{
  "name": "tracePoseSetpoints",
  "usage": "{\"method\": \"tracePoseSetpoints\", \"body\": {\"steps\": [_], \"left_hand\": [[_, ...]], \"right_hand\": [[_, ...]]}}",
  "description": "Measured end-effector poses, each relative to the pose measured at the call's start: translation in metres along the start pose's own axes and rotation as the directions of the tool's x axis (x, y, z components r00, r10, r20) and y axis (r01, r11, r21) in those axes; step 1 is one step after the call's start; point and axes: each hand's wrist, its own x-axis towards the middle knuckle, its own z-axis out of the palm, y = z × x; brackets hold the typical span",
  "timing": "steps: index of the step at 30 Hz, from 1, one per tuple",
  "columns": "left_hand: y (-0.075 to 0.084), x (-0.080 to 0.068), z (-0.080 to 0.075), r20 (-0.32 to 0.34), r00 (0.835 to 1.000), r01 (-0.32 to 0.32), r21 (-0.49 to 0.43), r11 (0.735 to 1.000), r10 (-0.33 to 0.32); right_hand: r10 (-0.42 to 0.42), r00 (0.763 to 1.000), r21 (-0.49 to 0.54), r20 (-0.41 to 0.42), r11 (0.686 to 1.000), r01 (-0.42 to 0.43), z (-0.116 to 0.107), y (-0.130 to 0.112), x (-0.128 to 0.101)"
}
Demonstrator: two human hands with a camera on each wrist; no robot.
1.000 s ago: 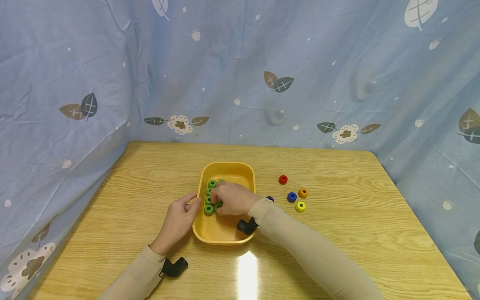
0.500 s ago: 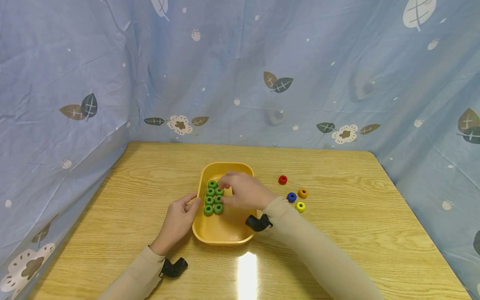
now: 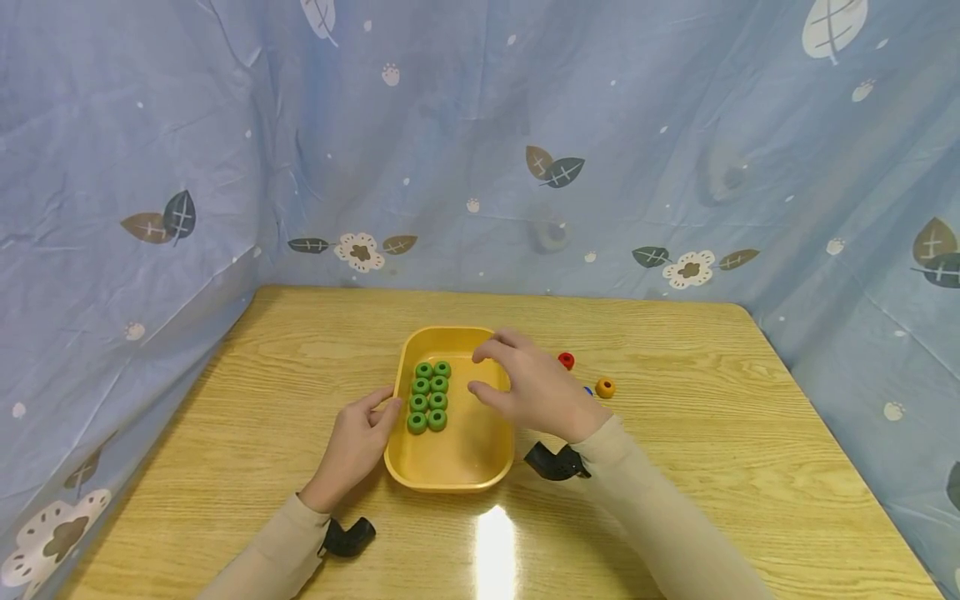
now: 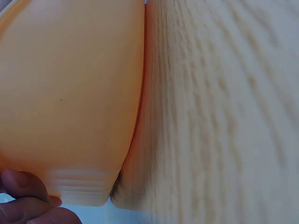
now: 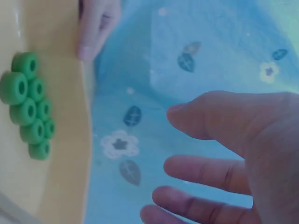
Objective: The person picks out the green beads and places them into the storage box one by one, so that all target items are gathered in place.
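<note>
A yellow tray [image 3: 459, 450] sits mid-table with several green rings [image 3: 429, 395] lined up in two columns at its left side. My left hand [image 3: 388, 402] rests with relaxed fingers against the tray's left rim; the left wrist view shows the tray's outer wall [image 4: 70, 93] and my fingertips [image 4: 23, 186] beside it. My right hand [image 3: 480, 371] hovers over the tray's right half with fingers loosely spread, and it holds nothing. In the right wrist view those spread fingers [image 5: 210, 170] fill the right side, with the green rings [image 5: 29, 103] at the left.
A red ring [image 3: 566, 360] and an orange ring [image 3: 605, 387] lie on the wooden table [image 3: 712, 433] right of the tray; a blue ring [image 3: 588, 389] peeks out behind my right hand. A blue patterned cloth [image 3: 480, 150] walls the table's back and sides.
My right hand has lifted off the green rings and moved right and up, its fingers now spread with nothing in them. The rings stay in two columns. The left hand has not moved.
</note>
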Motion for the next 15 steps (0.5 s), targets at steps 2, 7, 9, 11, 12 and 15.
{"method": "tracePoseSetpoints", "body": {"steps": [2,7,9,11,12,15], "left_hand": [[0.000,0.000,0.000,0.001,1.000,-0.003,-0.002,1.000,0.003],[0.001,-0.001,0.000,0.001,1.000,-0.001,0.001,1.000,0.001],[0.001,-0.001,0.000,0.000,1.000,0.003,0.004,1.000,-0.003],[0.001,-0.001,0.000,-0.005,1.000,0.006,0.011,1.000,-0.006],[0.001,-0.001,0.000,-0.006,1.000,0.007,0.016,1.000,-0.007],[0.001,0.000,0.001,-0.010,1.000,0.017,0.023,1.000,-0.017]], "right_hand": [[0.007,0.998,-0.023,-0.057,1.000,-0.009,-0.007,0.000,-0.006],[0.052,0.988,-0.045,-0.149,0.997,-0.060,-0.023,0.001,-0.020],[0.079,0.984,-0.027,-0.159,0.996,-0.085,-0.029,0.002,-0.024],[0.114,0.980,-0.010,-0.161,0.993,-0.117,-0.035,0.002,-0.029],[0.134,0.978,-0.003,-0.159,0.991,-0.136,-0.037,0.002,-0.032],[0.183,0.970,-0.020,-0.161,0.982,-0.189,-0.044,0.004,-0.039]]}}
